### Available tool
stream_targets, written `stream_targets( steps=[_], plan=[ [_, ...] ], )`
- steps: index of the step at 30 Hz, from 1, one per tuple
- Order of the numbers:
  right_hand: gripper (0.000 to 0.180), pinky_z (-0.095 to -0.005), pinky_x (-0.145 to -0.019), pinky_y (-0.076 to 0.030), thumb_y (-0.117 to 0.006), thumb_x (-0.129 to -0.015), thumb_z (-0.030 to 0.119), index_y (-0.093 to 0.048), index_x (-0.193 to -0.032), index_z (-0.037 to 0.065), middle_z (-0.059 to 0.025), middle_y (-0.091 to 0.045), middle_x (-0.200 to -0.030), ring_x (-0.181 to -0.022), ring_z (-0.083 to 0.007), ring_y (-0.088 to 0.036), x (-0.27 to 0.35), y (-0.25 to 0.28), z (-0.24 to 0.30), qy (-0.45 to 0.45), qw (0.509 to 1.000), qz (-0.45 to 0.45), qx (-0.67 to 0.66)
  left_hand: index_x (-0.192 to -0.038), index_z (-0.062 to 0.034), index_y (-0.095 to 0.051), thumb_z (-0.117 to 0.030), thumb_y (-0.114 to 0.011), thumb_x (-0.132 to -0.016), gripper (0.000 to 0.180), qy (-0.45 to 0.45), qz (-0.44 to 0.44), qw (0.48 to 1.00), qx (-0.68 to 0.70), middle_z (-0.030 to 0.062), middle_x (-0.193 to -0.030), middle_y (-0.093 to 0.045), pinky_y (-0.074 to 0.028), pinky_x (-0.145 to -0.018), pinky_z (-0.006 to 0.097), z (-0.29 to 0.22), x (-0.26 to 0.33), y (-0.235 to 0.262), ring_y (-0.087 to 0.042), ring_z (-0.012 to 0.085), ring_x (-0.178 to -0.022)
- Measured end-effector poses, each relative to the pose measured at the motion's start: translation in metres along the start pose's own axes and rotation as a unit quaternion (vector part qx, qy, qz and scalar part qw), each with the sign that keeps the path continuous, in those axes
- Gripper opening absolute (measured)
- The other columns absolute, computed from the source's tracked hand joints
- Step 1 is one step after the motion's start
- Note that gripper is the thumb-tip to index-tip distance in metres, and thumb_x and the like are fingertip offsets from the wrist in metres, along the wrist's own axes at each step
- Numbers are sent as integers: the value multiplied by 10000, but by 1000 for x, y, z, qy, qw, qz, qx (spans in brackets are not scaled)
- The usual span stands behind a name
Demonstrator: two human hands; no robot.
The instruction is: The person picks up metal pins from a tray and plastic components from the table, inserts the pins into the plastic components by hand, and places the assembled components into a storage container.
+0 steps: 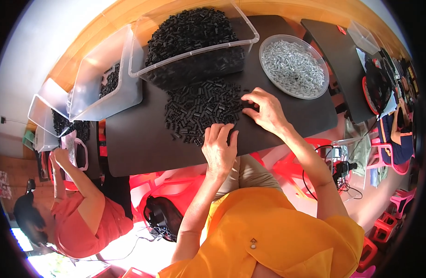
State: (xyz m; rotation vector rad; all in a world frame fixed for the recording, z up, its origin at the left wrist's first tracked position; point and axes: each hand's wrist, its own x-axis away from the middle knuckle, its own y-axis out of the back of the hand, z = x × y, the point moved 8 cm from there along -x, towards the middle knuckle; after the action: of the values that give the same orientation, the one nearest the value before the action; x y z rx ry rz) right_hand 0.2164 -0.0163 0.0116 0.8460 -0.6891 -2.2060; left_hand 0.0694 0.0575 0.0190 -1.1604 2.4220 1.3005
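A loose pile of short black tubes [201,109] lies on the dark tabletop in front of me. My left hand [220,147] is at the near right edge of this pile. Its fingers are bent and its thumb tip is close to the index finger; whatever they hold is too small to make out. My right hand [267,112] is at the right edge of the pile, fingers curled, with a gap between index fingertip and thumb. A big clear bin [194,58] heaped with black tubes stands just behind the pile.
Right of the bin is a round tub [294,67] of small clear, shiny pieces. Another clear bin [102,104] with fewer black pieces stands at the left. A person in red [90,217] works at the left. A second dark table [338,60] stands at the right.
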Motion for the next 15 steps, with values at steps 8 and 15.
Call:
stream_targets(
  steps=[8, 15],
  plan=[
    [222, -275, -632, -464, -723, -711, 51, -642, -918, 42, -59, -558, -774, -690, -178, -577, 3, -5, -3, 8, 999, 47, -11, -932, -61, -644, -27, -690, -725, 215, 0, -21, 997, 70, 64, -842, -570, -486, -635, 320, 5, 8, 3, -571, 240, -740],
    [202, -209, -702, -472, -654, -799, -7, -628, -998, -32, -19, -572, -851, -775, -64, -545, 30, 1, 14, -112, 892, 107, -424, -1077, 11, -586, 19, -634, -800, 281, 203, 75, 876, 430, 89, -938, -620, -511, -657, 237, 6, -2, -10, -600, 119, -813]
  ],
)
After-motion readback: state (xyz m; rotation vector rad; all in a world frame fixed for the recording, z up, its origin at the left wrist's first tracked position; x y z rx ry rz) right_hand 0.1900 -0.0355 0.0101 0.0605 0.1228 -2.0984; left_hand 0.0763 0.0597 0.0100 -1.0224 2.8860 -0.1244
